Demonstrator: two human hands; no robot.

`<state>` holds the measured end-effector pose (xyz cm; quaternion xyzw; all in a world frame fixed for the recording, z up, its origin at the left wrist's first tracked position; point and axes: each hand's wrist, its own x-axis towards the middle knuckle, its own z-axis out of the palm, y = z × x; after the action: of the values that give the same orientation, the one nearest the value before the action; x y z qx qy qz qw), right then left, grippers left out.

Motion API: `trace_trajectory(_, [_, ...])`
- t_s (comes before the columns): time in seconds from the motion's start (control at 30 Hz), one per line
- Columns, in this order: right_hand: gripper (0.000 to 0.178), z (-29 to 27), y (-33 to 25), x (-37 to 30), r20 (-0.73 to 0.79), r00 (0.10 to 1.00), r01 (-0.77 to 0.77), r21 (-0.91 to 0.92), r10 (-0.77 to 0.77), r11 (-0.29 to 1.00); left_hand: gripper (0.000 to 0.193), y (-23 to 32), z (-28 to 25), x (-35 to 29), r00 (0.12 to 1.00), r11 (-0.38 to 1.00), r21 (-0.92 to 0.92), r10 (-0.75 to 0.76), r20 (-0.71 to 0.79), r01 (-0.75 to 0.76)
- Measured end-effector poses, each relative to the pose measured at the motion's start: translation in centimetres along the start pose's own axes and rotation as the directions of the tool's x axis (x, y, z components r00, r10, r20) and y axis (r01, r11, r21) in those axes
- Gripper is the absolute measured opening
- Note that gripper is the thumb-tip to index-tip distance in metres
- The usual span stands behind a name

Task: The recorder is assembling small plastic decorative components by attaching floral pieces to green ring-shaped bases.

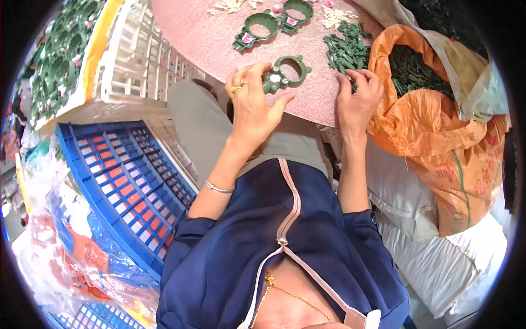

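Currently, in the head view, the hands are well apart at the near edge of the pink worktop [219,38]: the left hand [252,104] has its fingers at the left end of a green ring piece [283,82] lying there, thumb spread from them, though I cannot tell whether it grips. The right hand [360,104] is bent at the near end of a pile of small green parts [349,46], any pinch unclear, beside an open orange sack [424,118], while two similar ring pieces [246,40] lie farther back.
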<state>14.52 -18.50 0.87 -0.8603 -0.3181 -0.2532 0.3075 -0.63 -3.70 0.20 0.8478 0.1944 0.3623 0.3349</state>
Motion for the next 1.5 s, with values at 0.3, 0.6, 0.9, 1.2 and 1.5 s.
trace_trajectory(0.3, [0.018, -0.6, -1.0, -0.7, -0.006, 0.998, 0.065, 0.128, -0.065, 0.990, 0.062, -0.1, 1.1, -1.4, 0.993, 1.000, 0.031, 0.006, -0.120, -0.002])
trace_trajectory(0.6, [0.030, -2.3, -3.8, -2.0, 0.592, 0.762, -0.614, 0.790, 0.264, 0.001, 0.059, -0.1, 1.7, -1.8, 0.989, 0.995, 0.096, 0.027, -0.147, -0.013])
trace_trajectory(0.9, [0.032, -2.6, -2.8, -1.3, 0.800, 0.573, -0.757, 0.600, 0.178, -0.260, 0.053, -0.3, 1.9, -1.9, 0.980, 0.998, 0.062, 0.037, -0.195, -0.025])
trace_trajectory(1.2, [0.027, -1.7, -3.7, -1.3, 0.600, 0.789, -0.613, 0.779, 0.130, 0.130, 0.054, -0.6, 2.2, -2.0, 0.979, 1.000, -0.006, -0.007, -0.203, 0.006])
trace_trajectory(1.5, [0.020, -2.1, -5.7, -0.2, 0.747, 0.619, -0.783, 0.566, 0.242, 0.257, 0.054, -0.7, 2.4, -2.1, 0.974, 0.999, -0.024, -0.028, -0.223, 0.023])
